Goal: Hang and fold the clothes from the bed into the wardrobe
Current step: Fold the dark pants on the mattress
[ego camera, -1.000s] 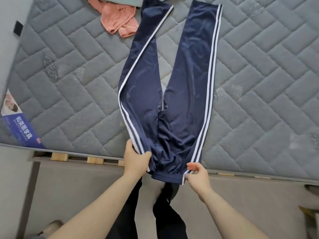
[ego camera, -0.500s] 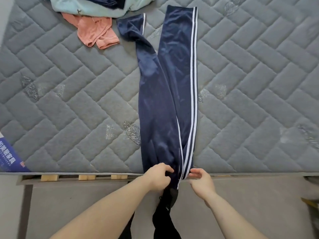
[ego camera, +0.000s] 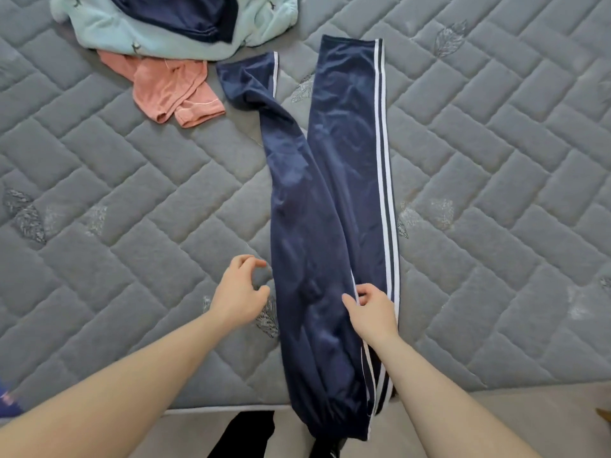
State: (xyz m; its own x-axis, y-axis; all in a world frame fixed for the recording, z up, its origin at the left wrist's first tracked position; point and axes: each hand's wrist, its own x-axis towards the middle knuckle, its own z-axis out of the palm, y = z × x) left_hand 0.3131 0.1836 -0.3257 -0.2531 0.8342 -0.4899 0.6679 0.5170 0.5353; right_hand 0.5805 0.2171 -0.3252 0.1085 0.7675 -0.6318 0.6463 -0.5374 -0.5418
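Note:
Navy track pants (ego camera: 324,209) with white side stripes lie lengthwise on the grey quilted mattress (ego camera: 132,209), folded one leg over the other, the waistband hanging over the near edge. The upper leg's cuff is twisted off to the left at the far end. My left hand (ego camera: 239,292) hovers just left of the pants, fingers apart and curled, holding nothing. My right hand (ego camera: 372,309) rests on the pants near the striped seam, fingers curled against the fabric; a firm grip cannot be made out.
A pile at the far left of the mattress holds a mint green garment (ego camera: 139,31), a dark navy garment (ego camera: 185,14) on top and a salmon pink garment (ego camera: 172,87). The floor (ego camera: 496,421) runs along the mattress's near edge.
The pants went from spread legs to folded in half lengthwise. Both hands left the waistband and moved up along the pants; the left hand let go. The view moved forward over the mattress.

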